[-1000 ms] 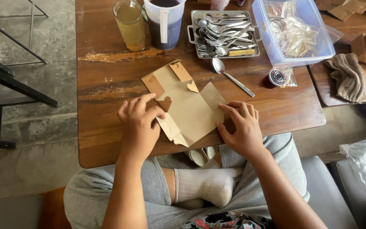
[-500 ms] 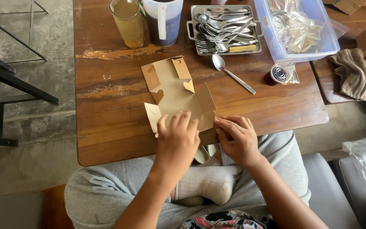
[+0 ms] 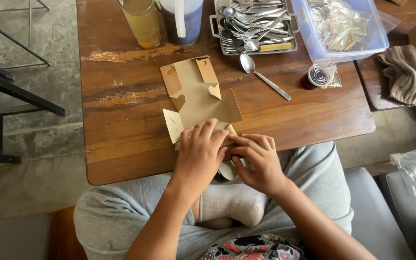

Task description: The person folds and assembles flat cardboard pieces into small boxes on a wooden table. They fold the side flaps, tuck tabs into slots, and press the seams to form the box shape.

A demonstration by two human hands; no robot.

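Both my hands on a flat cardboard box blank at the table's near edge.

My left hand (image 3: 199,156) presses flat, fingers together, on the cardboard blank (image 3: 197,98); my right hand (image 3: 258,161) pinches its near flap. Beyond lie a spoon (image 3: 264,76) and a cutlery tray (image 3: 256,26).

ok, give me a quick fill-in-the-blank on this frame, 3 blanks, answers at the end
1. Both hands, the left hand and the right hand, press on a flat brown ____ box blank.
2. The single spoon lies loose on the wooden ____.
3. The metal tray is filled with ____.

Missing words: cardboard; table; cutlery
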